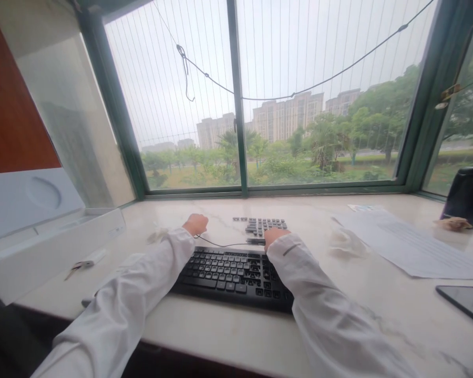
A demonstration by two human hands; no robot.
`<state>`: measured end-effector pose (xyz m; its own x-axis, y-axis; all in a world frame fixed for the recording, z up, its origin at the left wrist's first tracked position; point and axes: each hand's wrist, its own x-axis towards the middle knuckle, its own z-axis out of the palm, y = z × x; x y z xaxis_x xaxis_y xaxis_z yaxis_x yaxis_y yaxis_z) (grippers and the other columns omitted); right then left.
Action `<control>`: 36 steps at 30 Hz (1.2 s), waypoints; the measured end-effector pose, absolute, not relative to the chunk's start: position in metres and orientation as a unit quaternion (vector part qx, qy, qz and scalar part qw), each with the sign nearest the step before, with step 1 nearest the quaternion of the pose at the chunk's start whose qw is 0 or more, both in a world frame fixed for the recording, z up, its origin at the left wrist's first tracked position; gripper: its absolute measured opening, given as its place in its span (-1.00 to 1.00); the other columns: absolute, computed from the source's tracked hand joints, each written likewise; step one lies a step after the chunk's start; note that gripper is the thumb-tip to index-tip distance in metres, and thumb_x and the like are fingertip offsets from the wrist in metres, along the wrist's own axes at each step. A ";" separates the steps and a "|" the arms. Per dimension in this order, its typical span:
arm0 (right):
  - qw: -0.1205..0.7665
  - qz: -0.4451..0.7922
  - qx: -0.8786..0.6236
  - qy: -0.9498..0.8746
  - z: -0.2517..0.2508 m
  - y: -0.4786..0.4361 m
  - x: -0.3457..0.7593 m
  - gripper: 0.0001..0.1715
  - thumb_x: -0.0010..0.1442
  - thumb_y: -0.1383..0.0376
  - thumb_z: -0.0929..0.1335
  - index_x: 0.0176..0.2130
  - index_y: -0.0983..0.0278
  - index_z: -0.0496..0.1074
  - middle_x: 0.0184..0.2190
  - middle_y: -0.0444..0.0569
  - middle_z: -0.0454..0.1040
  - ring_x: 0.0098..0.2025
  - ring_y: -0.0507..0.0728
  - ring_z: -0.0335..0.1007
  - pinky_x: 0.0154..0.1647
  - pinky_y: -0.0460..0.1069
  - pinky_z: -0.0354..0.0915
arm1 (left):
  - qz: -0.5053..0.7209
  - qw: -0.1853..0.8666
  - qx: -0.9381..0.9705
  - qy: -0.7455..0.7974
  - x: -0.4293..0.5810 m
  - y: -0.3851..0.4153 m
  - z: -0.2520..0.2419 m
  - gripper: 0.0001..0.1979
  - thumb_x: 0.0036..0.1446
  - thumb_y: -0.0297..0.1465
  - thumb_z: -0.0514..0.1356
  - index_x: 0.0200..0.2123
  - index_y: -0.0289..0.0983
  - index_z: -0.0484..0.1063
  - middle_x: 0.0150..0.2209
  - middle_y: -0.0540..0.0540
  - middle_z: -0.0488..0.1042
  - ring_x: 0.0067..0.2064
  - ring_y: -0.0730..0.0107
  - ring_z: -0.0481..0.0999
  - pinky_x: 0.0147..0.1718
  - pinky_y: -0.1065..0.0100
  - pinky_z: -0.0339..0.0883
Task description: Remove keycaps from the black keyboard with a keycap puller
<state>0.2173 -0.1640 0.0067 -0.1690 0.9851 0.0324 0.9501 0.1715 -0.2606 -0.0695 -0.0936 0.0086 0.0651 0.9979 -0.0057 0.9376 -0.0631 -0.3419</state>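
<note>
A black keyboard [216, 270] lies on the pale counter between my forearms, with many key positions at its right side bare of caps. Loose dark keycaps [256, 226] are laid out in rows behind it. My left hand [196, 224] is closed above the keyboard's far left corner, near a thin cable [216, 243]; what it holds, if anything, is hidden. Beside the loose keycaps, my right hand [275, 235] is curled, its fingertips out of sight. A small dark piece [255, 241] sits against its left side, where the cable ends; I cannot tell its kind.
Left stand an open white box [55, 241] and keys [80, 266]. Printed paper [410, 244], crumpled clear plastic [345, 239], a phone [467, 302] and a dark upright object [465, 197] are on the right. A window [242, 191] borders the counter's back.
</note>
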 end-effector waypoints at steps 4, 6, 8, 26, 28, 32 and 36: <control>-0.028 0.062 -0.645 -0.762 0.014 -0.171 0.212 -0.66 0.02 0.41 0.38 -0.14 0.38 0.51 -0.07 0.29 0.46 -0.10 0.36 0.45 -0.14 0.21 0.35 | 0.106 0.154 -0.671 -0.718 -0.084 -0.106 0.007 -0.73 0.14 -0.54 0.07 -0.16 -0.41 0.52 -0.12 -0.44 0.51 -0.03 0.02 0.49 -0.13 0.13 0.30; -0.031 0.049 -0.642 -0.764 0.014 -0.172 0.210 -0.66 0.05 0.39 0.37 -0.12 0.38 0.51 -0.06 0.29 0.45 -0.10 0.35 0.45 -0.14 0.19 0.34 | 0.095 0.160 -0.657 -0.731 -0.088 -0.111 0.006 -0.71 0.15 -0.59 0.03 -0.15 -0.43 0.51 -0.13 -0.44 0.51 -0.05 0.04 0.50 -0.16 0.16 0.31; -0.026 0.032 -0.642 -0.765 0.013 -0.172 0.209 -0.66 0.07 0.37 0.35 -0.12 0.37 0.51 -0.05 0.29 0.44 -0.08 0.34 0.44 -0.15 0.17 0.33 | 0.081 0.163 -0.654 -0.734 -0.089 -0.115 0.008 -0.73 0.16 -0.57 0.04 -0.16 -0.44 0.50 -0.15 -0.43 0.52 -0.07 0.05 0.51 -0.16 0.16 0.30; 0.138 -0.131 -0.628 -0.754 0.009 -0.180 0.177 -0.70 0.19 0.27 0.20 -0.21 0.30 0.46 -0.35 0.18 0.51 -0.34 0.23 0.47 -0.33 0.04 0.25 | -0.045 0.190 -0.867 -0.459 -0.046 -0.174 0.017 -0.75 0.21 -0.28 0.11 -0.35 -0.26 0.54 -0.31 -0.15 0.56 -0.25 0.22 0.52 -0.31 0.30 0.25; 0.173 -0.119 -0.616 -0.759 0.007 -0.180 0.173 -0.70 0.21 0.26 0.19 -0.24 0.30 0.46 -0.39 0.15 0.50 -0.36 0.20 0.45 -0.33 0.01 0.22 | -0.048 0.169 -0.880 -0.442 -0.052 -0.174 0.020 -0.75 0.22 -0.27 0.10 -0.33 -0.19 0.56 -0.27 -0.10 0.57 -0.25 0.27 0.52 -0.32 0.33 0.24; 0.294 -0.028 -0.556 -0.777 -0.002 -0.177 0.162 -0.67 0.23 0.21 0.20 -0.43 0.27 0.42 -0.48 0.03 0.48 -0.41 0.12 0.38 -0.35 -0.03 0.15 | -0.051 0.108 -0.922 -0.368 -0.056 -0.181 0.026 -0.81 0.18 -0.21 0.16 -0.32 -0.05 0.58 -0.26 0.02 0.56 -0.29 0.39 0.51 -0.37 0.41 0.20; 0.471 0.197 -0.515 -0.689 -0.007 -0.177 0.145 -0.50 0.18 0.01 0.24 -0.61 0.26 0.25 -0.66 -0.10 0.30 -0.57 0.03 0.17 -0.48 -0.05 0.08 | -0.056 0.073 -0.936 -0.340 -0.052 -0.186 0.024 -0.85 0.08 -0.19 0.25 -0.35 -0.07 0.60 -0.32 0.01 0.57 -0.33 0.42 0.50 -0.35 0.42 0.21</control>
